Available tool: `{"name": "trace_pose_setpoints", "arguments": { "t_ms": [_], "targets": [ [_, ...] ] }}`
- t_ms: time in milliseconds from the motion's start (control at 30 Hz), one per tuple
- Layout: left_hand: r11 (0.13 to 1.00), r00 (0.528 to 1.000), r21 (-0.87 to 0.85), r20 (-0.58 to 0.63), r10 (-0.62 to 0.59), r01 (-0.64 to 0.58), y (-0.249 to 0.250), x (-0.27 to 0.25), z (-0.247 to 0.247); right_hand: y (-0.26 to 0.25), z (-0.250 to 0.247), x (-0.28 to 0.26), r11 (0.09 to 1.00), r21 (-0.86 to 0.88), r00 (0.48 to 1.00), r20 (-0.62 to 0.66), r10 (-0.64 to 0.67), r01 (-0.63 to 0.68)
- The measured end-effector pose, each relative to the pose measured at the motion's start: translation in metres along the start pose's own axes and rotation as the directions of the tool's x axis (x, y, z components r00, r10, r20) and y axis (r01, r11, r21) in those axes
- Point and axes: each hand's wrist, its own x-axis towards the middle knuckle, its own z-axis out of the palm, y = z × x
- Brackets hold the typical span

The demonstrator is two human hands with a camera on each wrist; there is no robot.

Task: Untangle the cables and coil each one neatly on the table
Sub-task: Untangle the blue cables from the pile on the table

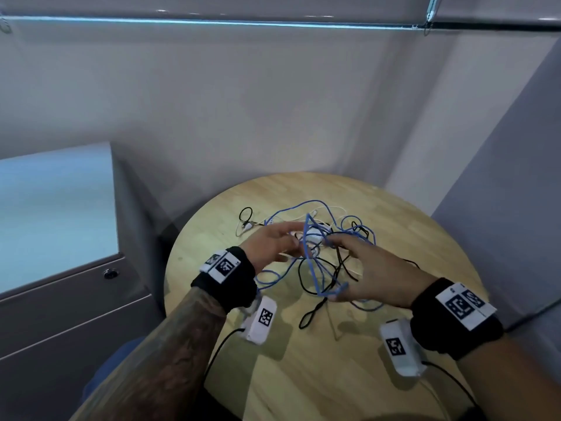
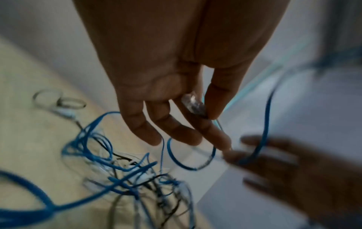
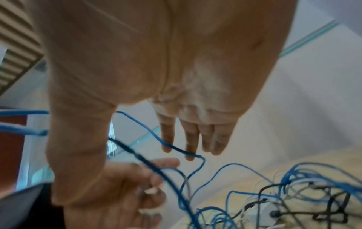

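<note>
A tangle of blue, black and white cables (image 1: pixel 334 235) lies mid-table on the round wooden table (image 1: pixel 303 375). My left hand (image 1: pixel 273 241) hovers at its left side; in the left wrist view the left hand (image 2: pixel 195 124) pinches the blue cable's clear plug (image 2: pixel 192 104) between thumb and forefinger. My right hand (image 1: pixel 373 268) is spread with straight fingers. A raised loop of the blue cable (image 1: pixel 312 262) hangs over its thumb and fingertips. In the right wrist view, the blue cable (image 3: pixel 149 131) crosses the right hand (image 3: pixel 186 139). A black cable (image 1: pixel 300 278) trails toward me.
A grey cabinet (image 1: pixel 76 299) with a lock stands left of the table. Grey walls close in behind and to the right. A small black loop (image 1: pixel 246 214) lies at the tangle's far left. Black cords (image 1: pixel 218 350) from my wrist units run over the near table edge.
</note>
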Motion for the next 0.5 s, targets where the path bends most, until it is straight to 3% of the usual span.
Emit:
{"name": "trace_pose_setpoints", "arguments": {
  "t_ms": [33,100,233,300,400,500],
  "targets": [
    [0.990,1.000,0.140,-0.002,0.031,-0.030,-0.001,0.000,0.005,0.000,0.000,0.001,0.998,0.062,0.999,-0.029,-0.016,0.018],
    [0.967,0.998,0.249,-0.024,0.061,-0.053,-0.007,0.004,0.010,0.001,0.003,0.002,0.995,0.067,0.997,-0.028,-0.072,0.073],
    [0.917,0.995,0.396,-0.055,0.080,-0.052,-0.013,0.009,0.014,0.005,0.011,0.006,0.963,-0.250,0.981,-0.137,-0.135,0.098],
    [0.942,0.993,0.333,-0.088,0.078,-0.044,-0.011,0.009,0.014,0.006,0.012,0.008,0.920,-0.390,0.979,-0.170,-0.109,0.035],
    [0.989,0.980,0.125,-0.172,0.099,-0.078,-0.006,0.006,0.014,0.008,0.010,0.008,0.927,-0.367,0.996,-0.068,0.051,-0.073],
    [0.999,0.981,0.006,-0.186,0.047,-0.047,-0.009,0.008,0.010,0.012,0.010,0.006,0.936,-0.341,0.992,0.055,0.112,-0.086]
  ]
}}
